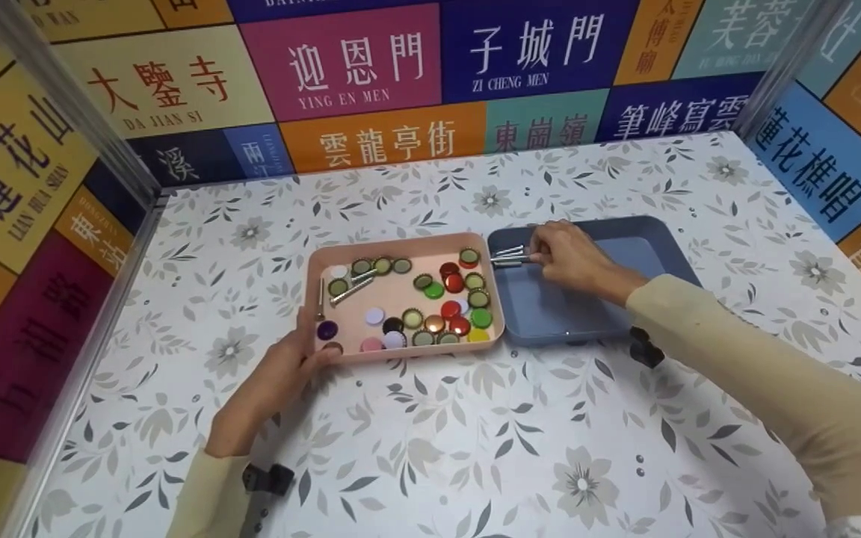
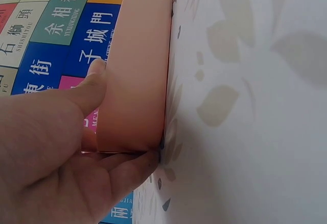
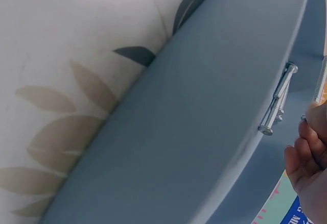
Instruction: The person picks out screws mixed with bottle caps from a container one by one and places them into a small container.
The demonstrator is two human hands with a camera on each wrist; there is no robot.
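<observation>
My left hand holds the near left corner of the pink tray; in the left wrist view its thumb lies along the tray's rim and its fingers are at the corner near the tabletop. Bottle caps in many colours and a few long metal screws lie in that tray. Over the left part of the blue tray, my right hand pinches a long silver screw between thumb and fingers. Just beside it in the blue tray lie several similar screws, crossing each other.
The two trays stand side by side, touching or nearly so, on a tabletop with a flower and leaf pattern. Colourful panels with printed lettering enclose the table at the back and both sides.
</observation>
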